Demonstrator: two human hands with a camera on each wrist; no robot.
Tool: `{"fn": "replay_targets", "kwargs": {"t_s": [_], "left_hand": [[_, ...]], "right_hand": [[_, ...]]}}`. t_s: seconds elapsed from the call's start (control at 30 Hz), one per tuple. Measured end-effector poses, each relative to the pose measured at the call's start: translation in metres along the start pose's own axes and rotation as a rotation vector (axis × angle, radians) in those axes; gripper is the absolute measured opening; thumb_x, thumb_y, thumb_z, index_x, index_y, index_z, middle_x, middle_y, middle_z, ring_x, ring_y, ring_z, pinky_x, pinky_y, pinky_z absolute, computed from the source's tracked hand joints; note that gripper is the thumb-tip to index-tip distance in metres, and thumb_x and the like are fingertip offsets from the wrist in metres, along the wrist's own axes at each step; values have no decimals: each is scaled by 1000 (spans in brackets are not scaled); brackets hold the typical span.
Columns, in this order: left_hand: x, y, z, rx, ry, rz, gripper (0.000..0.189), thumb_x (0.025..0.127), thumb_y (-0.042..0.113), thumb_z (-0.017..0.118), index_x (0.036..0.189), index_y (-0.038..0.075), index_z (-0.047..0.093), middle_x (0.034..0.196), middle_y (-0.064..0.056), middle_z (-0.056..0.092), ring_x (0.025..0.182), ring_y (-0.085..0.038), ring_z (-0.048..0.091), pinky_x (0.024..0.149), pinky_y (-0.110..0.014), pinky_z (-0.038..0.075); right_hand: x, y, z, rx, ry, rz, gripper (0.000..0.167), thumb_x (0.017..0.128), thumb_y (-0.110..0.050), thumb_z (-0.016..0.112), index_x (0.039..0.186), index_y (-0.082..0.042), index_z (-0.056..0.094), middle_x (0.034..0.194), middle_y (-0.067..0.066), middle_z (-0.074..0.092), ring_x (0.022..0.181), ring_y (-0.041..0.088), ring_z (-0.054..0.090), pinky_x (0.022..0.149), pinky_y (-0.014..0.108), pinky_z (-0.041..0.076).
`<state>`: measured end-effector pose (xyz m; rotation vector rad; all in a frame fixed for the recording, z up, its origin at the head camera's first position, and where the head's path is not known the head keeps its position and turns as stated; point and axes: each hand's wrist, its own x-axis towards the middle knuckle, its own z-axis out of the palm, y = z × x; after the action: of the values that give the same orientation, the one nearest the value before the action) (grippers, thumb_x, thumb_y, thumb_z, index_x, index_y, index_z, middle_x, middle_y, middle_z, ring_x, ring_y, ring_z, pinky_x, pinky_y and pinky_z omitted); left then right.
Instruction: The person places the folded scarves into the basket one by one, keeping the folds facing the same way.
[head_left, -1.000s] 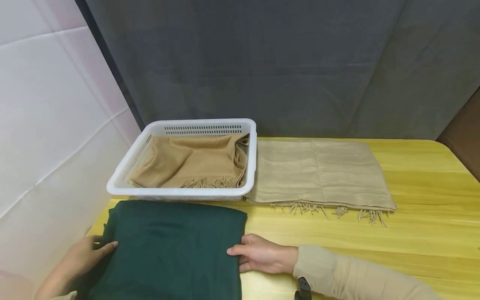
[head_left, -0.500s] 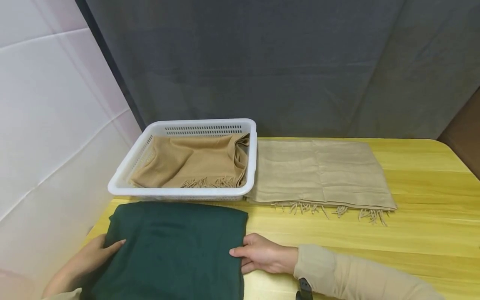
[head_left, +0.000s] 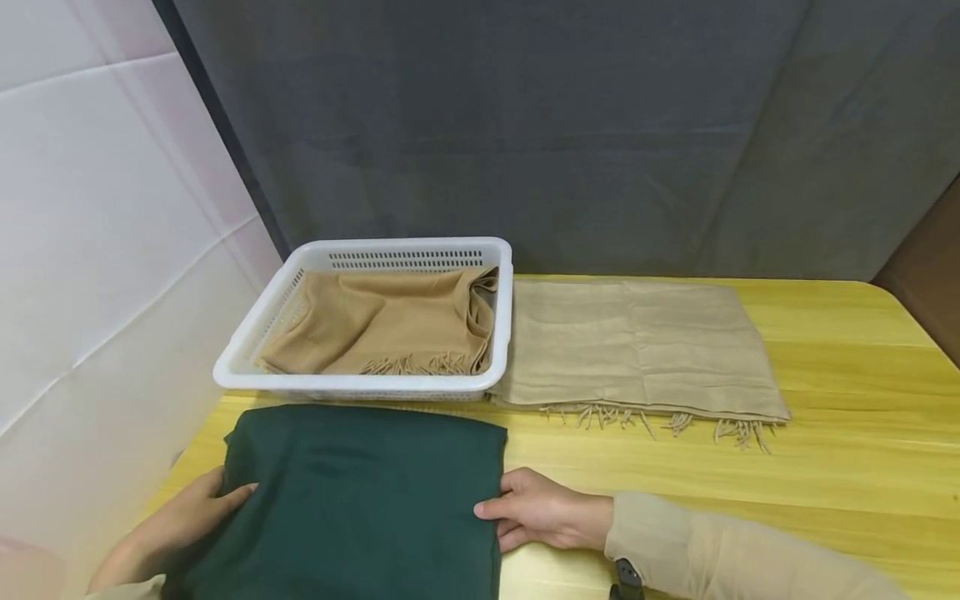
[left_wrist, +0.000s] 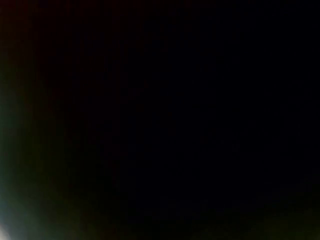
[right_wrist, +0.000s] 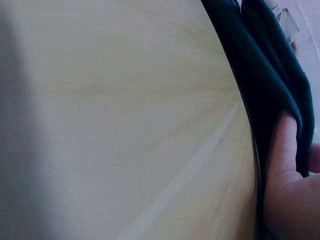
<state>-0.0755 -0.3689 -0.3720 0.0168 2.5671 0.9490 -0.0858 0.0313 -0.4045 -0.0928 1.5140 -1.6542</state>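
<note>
A folded dark green cloth (head_left: pixel 360 500) lies at the near left of the table, its lower part cut off by the head view. My left hand (head_left: pixel 183 517) holds its left edge, thumb on top and the other fingers hidden behind the fabric. At the right edge, my right hand (head_left: pixel 536 510) pinches the layers, thumb above and fingers beneath. Up close in the right wrist view, the green cloth (right_wrist: pixel 280 75) shows stacked folds between the thumb and fingers of my right hand (right_wrist: pixel 292 195). The left wrist view is almost wholly black.
Behind the green cloth stands a white plastic basket (head_left: pixel 360 383) holding a folded tan fringed scarf (head_left: pixel 397 321). To its right, a folded beige fringed scarf (head_left: pixel 637 346) lies flat on the yellow wood-grain table (head_left: pixel 862 400). A white wall (head_left: pixel 112 250) borders the left side.
Both hands have shifted slightly to the right, and the green cloth with them. The left hand has moved a little further over the cloth's left edge. Basket and beige scarf stay put.
</note>
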Motion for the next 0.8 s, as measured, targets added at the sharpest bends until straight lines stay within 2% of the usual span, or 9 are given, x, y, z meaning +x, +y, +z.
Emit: {"fn": "replay_targets", "kwargs": {"t_s": [0.13, 0.27, 0.37, 0.47, 0.6, 0.67, 0.8], "left_hand": [[1, 1, 3, 64, 27, 35, 52, 95, 23, 42, 123, -18, 30, 117, -26, 46, 97, -17, 47, 71, -21, 42], [2, 2, 8, 123, 69, 70, 51, 94, 21, 44, 123, -19, 30, 118, -30, 44, 102, -30, 46, 74, -27, 42], [1, 4, 11, 146, 91, 85, 51, 94, 21, 45, 122, -19, 31, 116, -30, 46, 102, -32, 46, 74, -27, 42], [0, 8, 13, 125, 68, 80, 52, 93, 21, 45, 123, -19, 31, 117, -29, 46, 102, -31, 46, 74, -26, 43], [1, 15, 15, 58, -14, 61, 59, 93, 23, 46, 126, -21, 24, 122, -33, 40, 108, -39, 43, 80, -40, 43], [3, 18, 16, 26, -48, 53, 62, 93, 24, 46, 127, -20, 21, 125, -34, 36, 111, -43, 40, 82, -46, 41], [7, 27, 20, -19, -69, 57, 62, 92, 25, 47, 128, -19, 23, 126, -33, 37, 112, -43, 39, 83, -48, 40]], "right_hand": [[-5, 1, -6, -25, 16, 1, 20, 87, -7, 54, 73, -8, 41, 59, 2, 46, 50, 8, 53, 59, 28, 51], [-10, 1, -12, -49, 29, -18, 20, 87, -9, 55, 73, -8, 41, 57, 1, 47, 50, 8, 53, 58, 28, 52], [-14, 1, -17, -61, 34, -34, 21, 87, -9, 56, 72, -9, 41, 55, 0, 47, 50, 7, 53, 56, 26, 51], [-18, 3, -24, -71, 34, -45, 18, 87, -9, 56, 73, -8, 43, 55, 0, 48, 50, 7, 53, 54, 25, 51], [-25, 5, -35, -72, 22, -66, 10, 86, -8, 56, 80, -4, 50, 59, 1, 55, 52, 7, 56, 54, 24, 51], [-29, 4, -40, -67, 15, -76, 11, 86, -9, 56, 79, -4, 49, 60, 1, 56, 54, 8, 57, 54, 24, 50], [-38, 2, -50, -53, 4, -100, 12, 86, -11, 56, 79, -5, 49, 61, 0, 58, 57, 9, 59, 56, 25, 51]]}}
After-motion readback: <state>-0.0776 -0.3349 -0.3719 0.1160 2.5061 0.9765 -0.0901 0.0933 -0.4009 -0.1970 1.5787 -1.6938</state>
